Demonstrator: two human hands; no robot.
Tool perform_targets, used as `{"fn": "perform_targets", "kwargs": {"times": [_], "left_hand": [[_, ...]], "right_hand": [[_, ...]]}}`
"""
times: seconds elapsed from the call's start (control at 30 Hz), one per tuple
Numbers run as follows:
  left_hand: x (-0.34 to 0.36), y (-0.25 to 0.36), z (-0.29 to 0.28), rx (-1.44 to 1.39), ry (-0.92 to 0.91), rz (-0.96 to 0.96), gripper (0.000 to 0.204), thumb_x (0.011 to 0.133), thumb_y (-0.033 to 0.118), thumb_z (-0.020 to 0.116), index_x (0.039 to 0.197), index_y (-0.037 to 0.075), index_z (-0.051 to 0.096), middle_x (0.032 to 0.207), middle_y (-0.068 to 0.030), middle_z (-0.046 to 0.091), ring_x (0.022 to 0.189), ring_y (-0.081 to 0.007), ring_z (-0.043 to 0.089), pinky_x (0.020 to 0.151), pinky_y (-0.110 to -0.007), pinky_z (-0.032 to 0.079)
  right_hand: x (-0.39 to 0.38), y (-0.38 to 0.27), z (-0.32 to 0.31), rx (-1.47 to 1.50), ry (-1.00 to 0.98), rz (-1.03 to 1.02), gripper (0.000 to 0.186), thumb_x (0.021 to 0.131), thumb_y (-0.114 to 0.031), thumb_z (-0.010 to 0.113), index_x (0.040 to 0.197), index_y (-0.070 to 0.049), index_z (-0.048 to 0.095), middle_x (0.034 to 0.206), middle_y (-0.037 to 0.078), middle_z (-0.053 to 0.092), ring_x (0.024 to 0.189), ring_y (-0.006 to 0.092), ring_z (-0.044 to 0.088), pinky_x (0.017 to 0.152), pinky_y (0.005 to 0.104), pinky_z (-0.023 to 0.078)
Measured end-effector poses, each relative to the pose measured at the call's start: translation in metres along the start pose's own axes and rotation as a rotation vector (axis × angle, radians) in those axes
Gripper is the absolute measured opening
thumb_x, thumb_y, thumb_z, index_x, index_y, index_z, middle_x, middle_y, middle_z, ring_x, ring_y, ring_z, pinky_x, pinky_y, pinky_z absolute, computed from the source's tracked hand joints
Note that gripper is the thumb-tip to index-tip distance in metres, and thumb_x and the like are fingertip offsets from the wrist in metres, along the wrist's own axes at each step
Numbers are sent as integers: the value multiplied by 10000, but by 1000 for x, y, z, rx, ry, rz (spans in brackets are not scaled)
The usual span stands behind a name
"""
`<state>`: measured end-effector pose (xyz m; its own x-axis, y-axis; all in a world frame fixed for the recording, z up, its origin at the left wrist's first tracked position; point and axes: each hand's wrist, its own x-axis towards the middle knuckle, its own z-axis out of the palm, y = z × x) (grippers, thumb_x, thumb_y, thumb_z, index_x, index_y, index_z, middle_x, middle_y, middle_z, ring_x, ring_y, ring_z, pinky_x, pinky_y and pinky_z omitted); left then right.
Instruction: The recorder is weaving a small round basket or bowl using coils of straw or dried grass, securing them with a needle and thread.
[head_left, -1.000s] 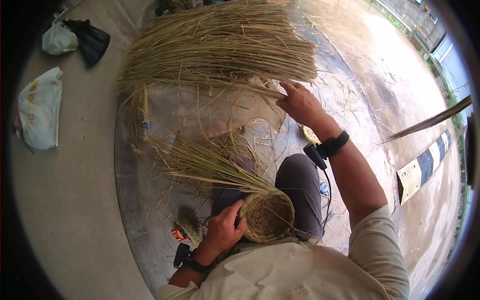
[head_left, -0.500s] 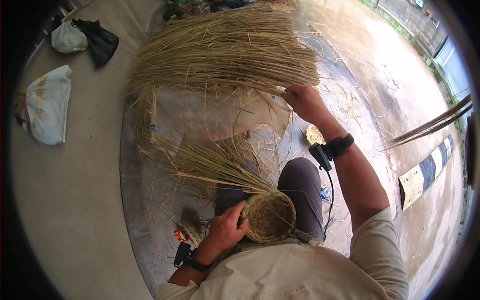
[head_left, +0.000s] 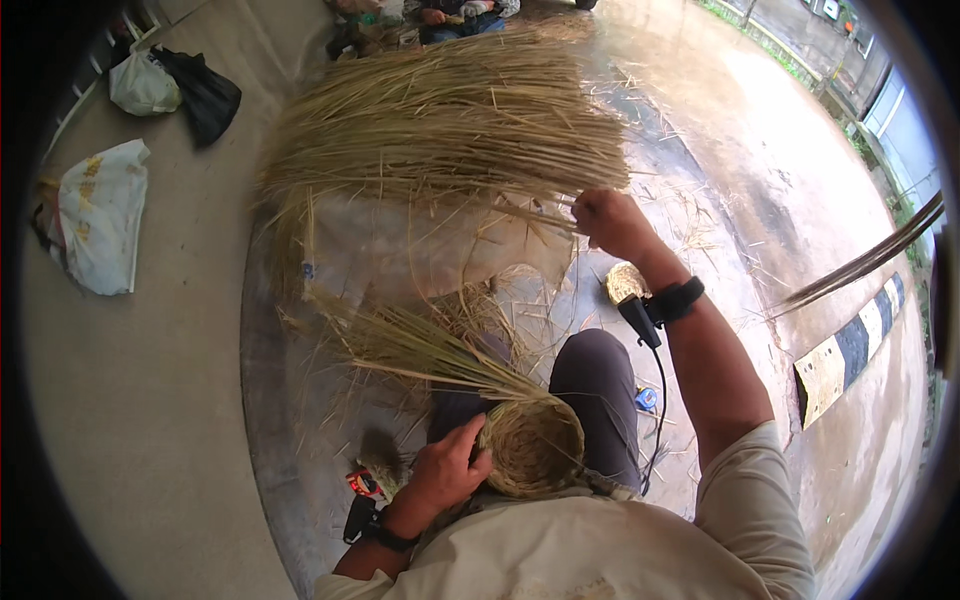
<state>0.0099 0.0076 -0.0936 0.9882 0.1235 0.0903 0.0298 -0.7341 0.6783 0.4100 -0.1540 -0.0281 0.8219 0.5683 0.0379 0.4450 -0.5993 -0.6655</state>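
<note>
From where I stand, I can see a round woven basket [head_left: 566, 440] in the seated person's lap, between the thighs and against the shirt. The left hand [head_left: 447, 465] is gripping its left side, thumb and fingers bent around the rim. A fan of loose stalks [head_left: 430, 345] sticks out from the basket's far edge, spreading away to the left. The right hand [head_left: 610, 220] is stretched well forward, fingers pinched on the ends of some straw [head_left: 545, 214] at the near edge of a big heap [head_left: 450, 125]; how many stalks, I can't tell. Near that wrist, a small woven piece [head_left: 623, 282] lies on the floor, with a blue object [head_left: 646, 399] beside the right knee.
</note>
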Motion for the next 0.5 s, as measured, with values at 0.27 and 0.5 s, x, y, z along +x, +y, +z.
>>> {"fn": "perform_targets", "kwargs": {"times": [0.27,0.5], "left_hand": [[68,11,-107,297,141,57,461,944,177,730,1356,-2,626,1082,-192,686,878,-337,692,792,-446,564],[230,5,-121,560,264,260,470,979,192,683,1414,37,595,1359,-175,633,1265,-362,592,1080,-486,463]], "right_hand": [[-18,0,4,-124,69,-144,262,1013,-262,594,1037,-22,695,944,261,726,929,461,697,827,535,555],[-31,-8,18,-119,92,-227,231,1024,-256,591,1049,-42,675,909,250,720,896,475,690,800,545,553]]}}
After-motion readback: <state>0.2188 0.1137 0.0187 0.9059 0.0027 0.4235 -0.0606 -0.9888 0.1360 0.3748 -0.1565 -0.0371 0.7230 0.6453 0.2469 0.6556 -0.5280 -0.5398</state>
